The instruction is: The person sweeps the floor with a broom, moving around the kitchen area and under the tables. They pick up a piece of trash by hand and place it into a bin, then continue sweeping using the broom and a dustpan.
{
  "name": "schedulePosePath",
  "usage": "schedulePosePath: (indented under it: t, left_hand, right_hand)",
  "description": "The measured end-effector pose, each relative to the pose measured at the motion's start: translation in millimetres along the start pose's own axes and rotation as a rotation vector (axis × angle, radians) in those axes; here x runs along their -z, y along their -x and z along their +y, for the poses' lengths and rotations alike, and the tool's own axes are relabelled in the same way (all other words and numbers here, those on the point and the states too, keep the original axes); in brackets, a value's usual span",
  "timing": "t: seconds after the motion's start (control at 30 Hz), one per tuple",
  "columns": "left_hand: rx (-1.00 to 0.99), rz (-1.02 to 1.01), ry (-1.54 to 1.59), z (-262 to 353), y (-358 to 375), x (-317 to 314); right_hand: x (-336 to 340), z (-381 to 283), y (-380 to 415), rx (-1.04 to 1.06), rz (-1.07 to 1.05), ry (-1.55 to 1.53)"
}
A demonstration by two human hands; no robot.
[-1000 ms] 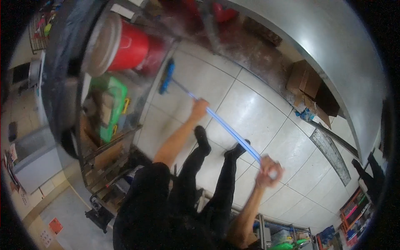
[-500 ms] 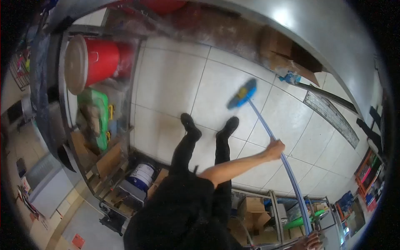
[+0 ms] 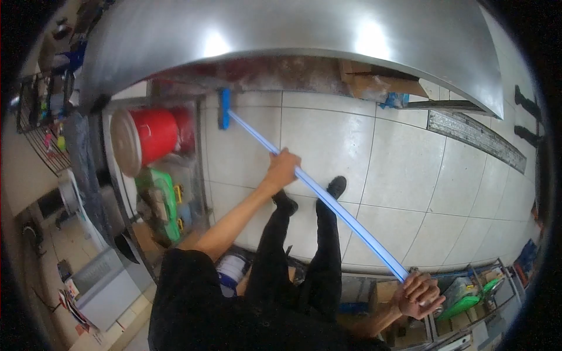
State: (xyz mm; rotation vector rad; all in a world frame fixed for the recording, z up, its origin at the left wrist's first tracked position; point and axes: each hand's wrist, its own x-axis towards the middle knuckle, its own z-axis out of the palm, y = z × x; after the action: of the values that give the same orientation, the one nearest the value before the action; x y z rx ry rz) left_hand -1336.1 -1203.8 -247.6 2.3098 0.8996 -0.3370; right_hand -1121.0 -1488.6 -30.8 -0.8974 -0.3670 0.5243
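A long blue broom handle (image 3: 345, 216) runs diagonally across the view, over the tiled floor (image 3: 328, 137). Its blue head (image 3: 225, 109) rests on the floor at the upper left, beside the shelf's edge. My left hand (image 3: 284, 168) is wrapped round the handle's lower part, with the arm stretched forward. At the handle's top end, lower right, my right hand (image 3: 420, 295) is closed round it. Both of my black shoes stand on the tiles between the hands.
A metal counter (image 3: 293, 29) spans the top, with a cardboard box (image 3: 374, 85) beneath it. To the left, a shelf holds a red bucket (image 3: 153, 136) and a green crate (image 3: 168, 205). More shelving stands lower right. Another person's dark shoes (image 3: 527, 136) show at far right.
The broom head has swept from the middle of the floor to the left, near the shelf. My left hand has moved left and forward with the handle; my right hand has come further into view.
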Motion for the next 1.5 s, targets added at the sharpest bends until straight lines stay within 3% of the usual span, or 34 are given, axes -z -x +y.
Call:
schedulePosePath:
  t: [0.17,0.23,0.27,0.33,0.37,0.43,0.5,0.57,0.6,0.67,0.7,0.73,0.77,0.8,0.83,0.87,0.9,0.93,1.0,1.1,1.13,1.2,1.23,1.3,1.37,1.5]
  left_hand:
    - [-0.082,-0.097,0.067,65,-6,-5]
    - [-0.120,-0.093,0.170,107,-13,-3]
    - [-0.125,-0.095,0.174,113,-22,-4]
    - [-0.098,-0.089,-0.019,118,-57,-3]
    - [-0.106,-0.028,-0.062,106,-75,-6]
    - [-0.171,0.040,-0.078,43,-120,-19]
    - [-0.126,0.015,-0.059,-21,-169,-18]
    - [-0.054,-0.123,-0.348,-35,-192,0]
    - [-0.070,-0.124,-0.354,-25,-200,-9]
    - [-0.318,-0.162,-0.446,8,-201,-51]
    - [-0.392,-0.081,-0.274,31,-196,-89]
    - [-0.367,-0.156,-0.235,75,-189,-115]
    - [-0.438,-0.072,-0.119,119,-170,-125]
    - [-0.437,-0.152,-0.094,166,-153,-123]
    - [-0.403,-0.251,-0.132,209,-134,-110]
    - [-0.455,-0.213,-0.052,236,-114,-106]
    - [-0.488,-0.215,-0.010,263,-94,-85]
    - [-0.497,-0.212,0.040,280,-76,-69]
    - [-0.490,-0.191,0.081,282,-41,-53]
    - [-0.413,-0.178,0.196,233,-11,-40]
    - [-0.353,-0.122,0.182,198,2,-33]
    - [-0.231,-0.109,0.072,121,25,-12]
    - [-0.163,-0.147,-0.021,74,30,4]
    - [-0.057,-0.104,-0.157,-28,49,24]
    - [0.048,-0.280,-0.254,-104,60,78]
    - [0.041,0.036,-0.283,-277,51,100]
  right_hand:
    - [-18,-70,-14,0.116,0.058,0.029]
    - [-24,-91,-24,0.349,0.359,0.249]
    - [-7,-99,-20,0.352,0.360,0.255]
    - [43,-108,-2,0.146,0.397,0.318]
    - [36,-81,-24,0.189,0.075,0.022]
    - [59,-27,-17,0.224,0.294,-0.062]
    - [65,53,-23,0.155,0.175,0.012]
    - [37,100,-24,0.244,0.404,0.602]
    - [26,100,-24,0.073,0.271,-0.039]
    - [46,57,-20,0.184,0.400,0.181]
    - [61,16,-18,0.212,0.455,0.309]
    - [76,-23,-8,0.242,0.590,0.422]
    - [78,-69,-4,0.234,0.489,0.462]
    - [87,-113,13,0.210,0.389,0.446]
    - [88,-155,26,0.216,0.323,0.636]
    - [88,-197,39,0.236,0.261,0.822]
    - [104,-254,55,-0.019,-0.067,0.317]
    - [87,-267,47,-0.022,-0.076,0.309]
    - [47,-268,26,0.181,-0.062,0.141]
    - [42,-251,34,0.161,0.033,-0.082]
    - [-12,-211,15,0.177,0.353,0.344]
    - [-38,-153,19,0.106,0.490,0.527]
    - [-7,-126,39,0.022,0.305,0.280]
    - [-45,-49,40,-0.116,0.128,-0.064]
    - [-102,33,49,-0.099,0.141,-0.060]
    - [-216,159,66,-0.043,0.078,-0.125]
